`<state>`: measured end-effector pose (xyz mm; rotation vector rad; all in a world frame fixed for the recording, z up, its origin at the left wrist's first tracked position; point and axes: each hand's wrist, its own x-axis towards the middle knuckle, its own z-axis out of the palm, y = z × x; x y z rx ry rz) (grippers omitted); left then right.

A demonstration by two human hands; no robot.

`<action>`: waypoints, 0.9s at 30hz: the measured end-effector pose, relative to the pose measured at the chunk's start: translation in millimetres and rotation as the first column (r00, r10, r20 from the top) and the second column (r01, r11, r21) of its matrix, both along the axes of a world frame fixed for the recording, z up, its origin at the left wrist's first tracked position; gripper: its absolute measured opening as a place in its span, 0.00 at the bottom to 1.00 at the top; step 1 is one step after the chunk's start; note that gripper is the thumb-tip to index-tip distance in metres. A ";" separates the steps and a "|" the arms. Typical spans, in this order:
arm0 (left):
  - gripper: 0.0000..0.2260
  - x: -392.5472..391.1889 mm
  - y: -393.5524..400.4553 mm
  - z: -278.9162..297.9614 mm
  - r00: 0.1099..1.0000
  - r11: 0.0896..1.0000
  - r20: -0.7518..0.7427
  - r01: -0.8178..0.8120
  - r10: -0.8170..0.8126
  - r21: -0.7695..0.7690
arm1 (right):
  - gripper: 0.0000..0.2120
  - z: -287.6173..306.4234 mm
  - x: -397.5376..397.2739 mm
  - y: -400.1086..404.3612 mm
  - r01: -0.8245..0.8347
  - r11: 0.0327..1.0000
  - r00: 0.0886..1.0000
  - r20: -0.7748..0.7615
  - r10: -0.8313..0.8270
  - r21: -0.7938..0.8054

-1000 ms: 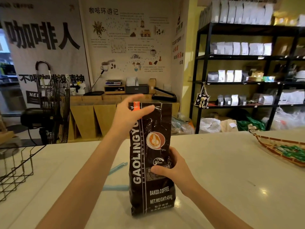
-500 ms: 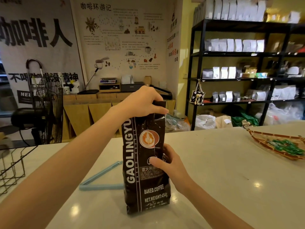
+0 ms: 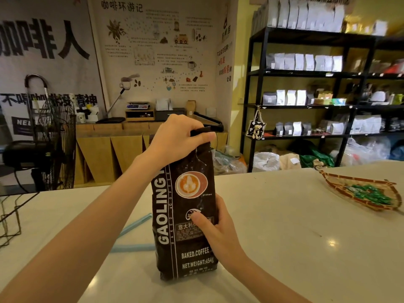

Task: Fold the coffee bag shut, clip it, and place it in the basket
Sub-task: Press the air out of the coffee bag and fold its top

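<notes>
Head view, looking down over a pale glossy countertop point(image 3: 284, 215): tall black foil coffee bag point(image 3: 185, 226) with white lettering and an orange latte-art roundel standing upright at centre, base planted on the counter toward 6 o'clock, top crumpled over toward 12 o'clock. Left hand point(image 3: 175, 139) at 12 o'clock of the bag, curled tight around the folded top, fingers point(image 3: 205, 136) wrapped over the black edge and thumb tucked behind, pinching the foil closed. Right hand point(image 3: 218, 226) at 3 o'clock of the bag, wrapped around its right side at mid-height, thumb pressed flat across the front label, remaining fingers hidden behind the bag, grip firm on the pack. Long pale blue plastic sealing clip point(image 3: 131, 237) lying open in a V on the counter at 9 o'clock of the bag, partly hidden behind it, untouched by either hand. Black wire basket point(image 3: 11, 215) at the far 9 o'clock edge of the counter, only partly in frame, well apart from the bag. Shallow woven wicker tray point(image 3: 336, 186) holding green wrapped sweets at 3 o'clock, near the far right edge. Black metal shelving point(image 3: 258, 101) stacked with white and grey pouches beyond the counter at 1 o'clock; black floor fan point(image 3: 56, 145) at 10 o'clock.
</notes>
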<state>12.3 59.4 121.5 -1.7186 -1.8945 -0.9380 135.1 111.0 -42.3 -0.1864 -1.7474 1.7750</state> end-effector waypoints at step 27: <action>0.21 -11.4 9.1 4.8 0.991 0.999 -0.128 -0.050 0.050 0.004 | 0.07 5.0 -4.5 19.0 -0.114 0.912 0.993 -0.014 0.119 -0.394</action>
